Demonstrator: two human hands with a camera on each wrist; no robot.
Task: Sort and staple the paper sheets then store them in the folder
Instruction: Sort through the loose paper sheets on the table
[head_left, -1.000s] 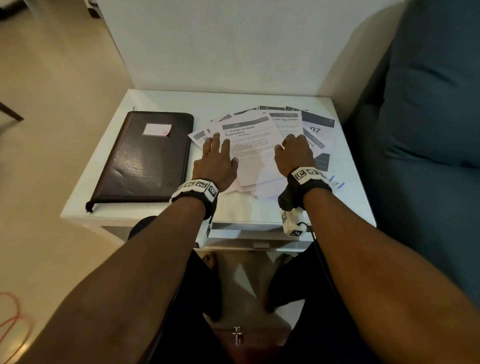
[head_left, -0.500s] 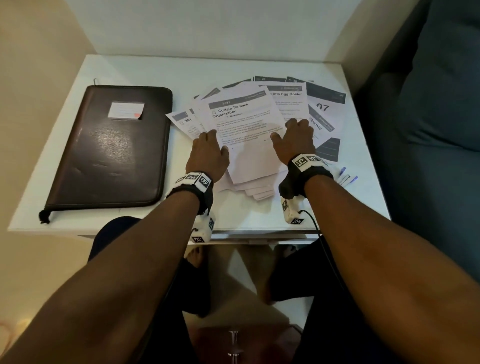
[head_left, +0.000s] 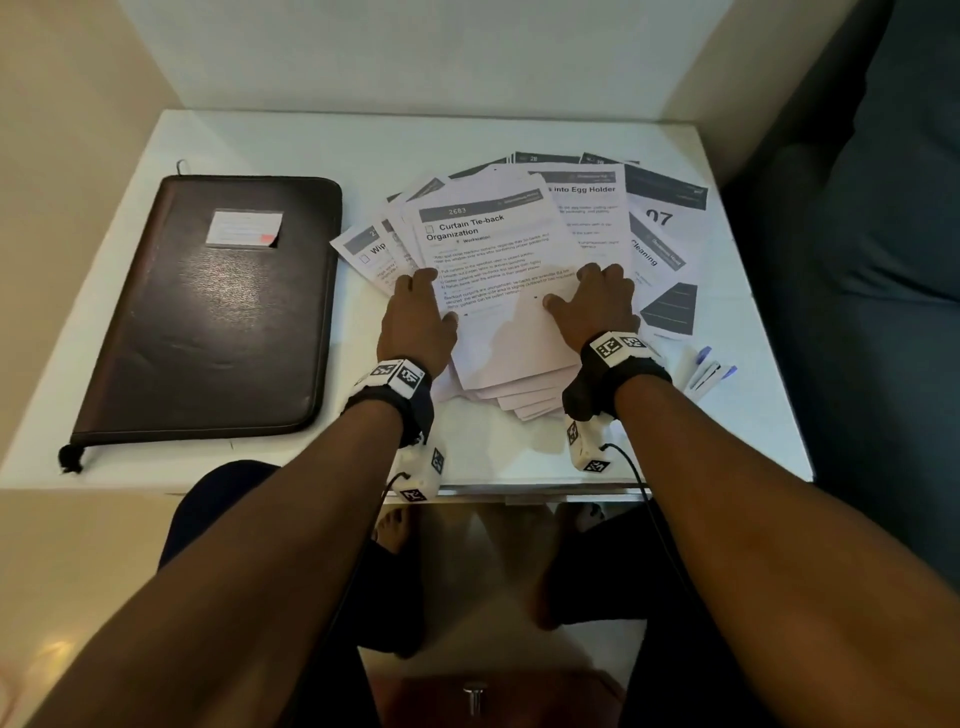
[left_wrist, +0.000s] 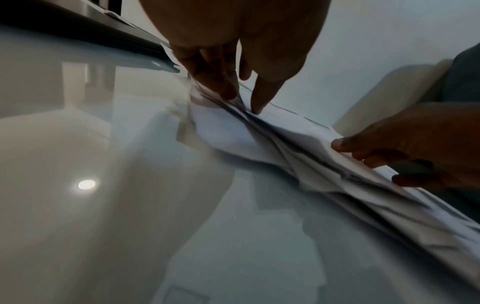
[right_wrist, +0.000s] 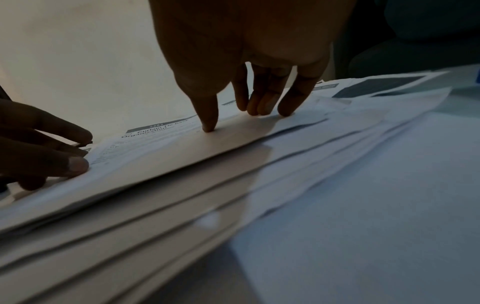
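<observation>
A: Item one, left hand (head_left: 415, 322)?

B: Palm down on the left edge of the fanned paper sheets (head_left: 519, 270). Thumb lies on the top sheet; in the left wrist view the fingers (left_wrist: 228, 90) curl down into the layered left edges, the thumb tip pressing on top, so the hand pinches the sheets at that side.

A: Item two, right hand (head_left: 597, 306)?

B: Palm down on the right side of the same top sheet. The right wrist view shows the thumb and fingertips (right_wrist: 285, 109) pressing onto the paper, bent at the knuckles but not wrapped round anything. It rests on the stack and grips nothing.

A: Item three, the sheets themselves?

B: A loose fan of printed pages lying on the white desk (head_left: 467, 135), right of centre. The top sheet (head_left: 493, 244) is headed "Curtain Tie-back Organization", number 2683. Beneath it to the right, a page reading "into Egg Holder", then one marked "07" and one ending "Cleaning". Their near edges overlap in uneven steps.

A: Item four, folder?

B: Dark brown zip folder (head_left: 208, 312), closed, flat on the left half of the desk, just beside the fan's leftmost sheet. A white label card (head_left: 244, 228) with a red corner sits in its front pocket.

A: Anything further out?

B: Small white and purple items (head_left: 709, 371) at the desk's right edge, too small to identify. A blue-grey sofa (head_left: 883, 260) stands to the right.
</observation>
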